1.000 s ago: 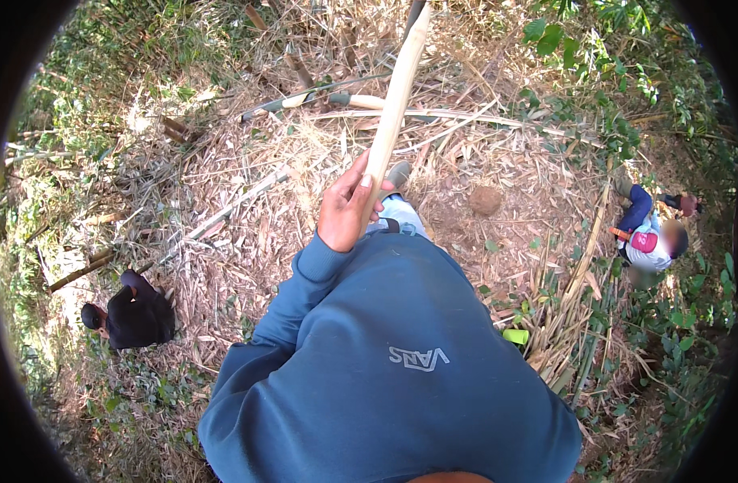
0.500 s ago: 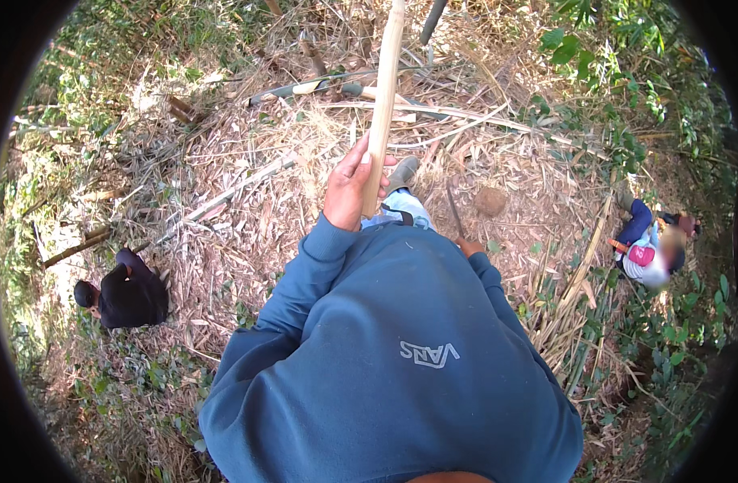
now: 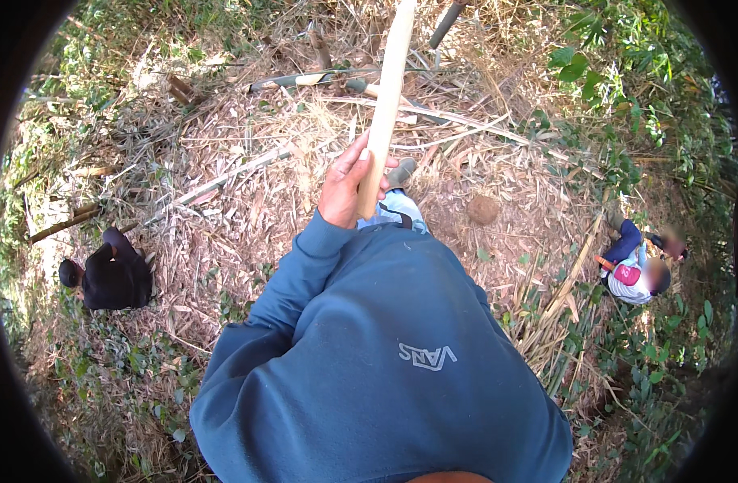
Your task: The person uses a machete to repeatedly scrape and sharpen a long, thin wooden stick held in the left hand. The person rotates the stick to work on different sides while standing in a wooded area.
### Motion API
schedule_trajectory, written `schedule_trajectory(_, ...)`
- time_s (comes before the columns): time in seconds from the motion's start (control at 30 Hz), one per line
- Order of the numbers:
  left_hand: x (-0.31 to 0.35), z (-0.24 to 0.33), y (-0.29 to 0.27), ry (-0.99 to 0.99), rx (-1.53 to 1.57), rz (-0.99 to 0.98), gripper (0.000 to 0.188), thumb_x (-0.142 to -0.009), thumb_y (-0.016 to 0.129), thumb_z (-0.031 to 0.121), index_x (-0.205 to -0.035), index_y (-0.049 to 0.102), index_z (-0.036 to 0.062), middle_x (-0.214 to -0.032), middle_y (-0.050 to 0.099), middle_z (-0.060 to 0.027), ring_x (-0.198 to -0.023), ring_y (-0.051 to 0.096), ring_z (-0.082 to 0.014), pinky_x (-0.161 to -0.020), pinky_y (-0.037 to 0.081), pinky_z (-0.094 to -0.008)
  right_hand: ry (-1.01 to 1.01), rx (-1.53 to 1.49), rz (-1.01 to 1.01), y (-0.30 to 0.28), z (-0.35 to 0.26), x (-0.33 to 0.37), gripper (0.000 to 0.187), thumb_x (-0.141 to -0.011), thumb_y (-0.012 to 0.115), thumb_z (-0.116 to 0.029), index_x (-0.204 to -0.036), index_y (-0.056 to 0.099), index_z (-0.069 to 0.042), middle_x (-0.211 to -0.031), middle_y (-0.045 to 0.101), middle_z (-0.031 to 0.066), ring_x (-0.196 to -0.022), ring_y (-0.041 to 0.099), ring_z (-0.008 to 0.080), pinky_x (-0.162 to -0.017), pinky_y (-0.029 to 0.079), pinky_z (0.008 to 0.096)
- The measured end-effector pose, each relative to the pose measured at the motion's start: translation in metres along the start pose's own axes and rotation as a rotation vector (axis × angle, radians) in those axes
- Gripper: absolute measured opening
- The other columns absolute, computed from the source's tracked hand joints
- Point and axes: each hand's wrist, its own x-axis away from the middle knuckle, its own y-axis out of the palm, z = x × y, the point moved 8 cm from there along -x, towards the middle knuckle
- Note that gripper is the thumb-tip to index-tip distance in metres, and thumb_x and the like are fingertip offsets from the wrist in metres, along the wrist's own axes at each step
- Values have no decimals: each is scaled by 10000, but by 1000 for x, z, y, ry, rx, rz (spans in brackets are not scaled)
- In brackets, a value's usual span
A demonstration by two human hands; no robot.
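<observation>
My left hand [image 3: 345,183] is closed round the lower part of a long, pale split length of bamboo [image 3: 392,76]. The piece stands almost upright in the picture, leaning slightly right, and its far end runs past the top edge. My thumb lies along its near face, with fingertips showing on the other side. My right hand is out of sight, hidden behind the blue sweatshirt [image 3: 377,346] together with its forearm. Below the held bamboo, part of my light trousers and one shoe [image 3: 401,171] show.
Dry leaves and bamboo litter cover the ground. A round brown clump [image 3: 482,210] lies right of my shoe. Cut bamboo poles [image 3: 292,80] lie ahead, with a short stump [image 3: 181,88] at left. A person in black [image 3: 119,274] crouches left; people [image 3: 630,274] are at right among plants.
My right hand, which showed beside my waist with a thin dark tool, has gone out of sight behind my body. My left hand still grips the bamboo, which leans slightly more to the right.
</observation>
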Motion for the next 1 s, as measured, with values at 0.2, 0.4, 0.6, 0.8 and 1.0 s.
schedule_trajectory(0.2,1,5,-1,26,-64,28,525,-988,460,221,-1470,304,84,-1048,630,-124,-744,557,-119,-653,493,-250,27,-25,34,0,-5,8,457,-799,574,-497,-1025,612,-102,-889,652,248,-835,646,370,-752,500,437)
schedule_trajectory(0.4,1,9,-13,124,-209,32,531,-954,539,164,-1447,363,80,-1091,587,-58,-747,484,-61,-658,439,-207,24,-19,55,-5,-17,7,470,-789,587,-496,-993,624,-74,-865,653,247,-820,650,360,-742,501,432)
schedule_trajectory(0.6,17,25,-21,290,-263,154,567,-907,609,118,-1427,393,53,-1139,573,-51,-791,501,-47,-681,438,-203,8,23,69,-12,-27,3,485,-780,599,-495,-961,637,-47,-841,654,246,-804,655,350,-732,502,426)
schedule_trajectory(0.8,36,35,-46,447,-396,345,563,-873,617,21,-1398,413,3,-1122,589,-86,-943,575,-78,-714,480,-216,-17,84,69,-17,-39,-2,501,-771,612,-494,-928,649,-19,-817,655,245,-789,659,340,-722,503,421)
schedule_trajectory(1.0,58,47,-52,492,-447,460,536,-859,637,28,-1360,449,-9,-1079,588,-109,-800,619,-100,-591,494,-203,-40,123,97,-28,-53,-5,520,-762,625,-493,-896,662,8,-792,657,244,-773,664,330,-713,505,415)
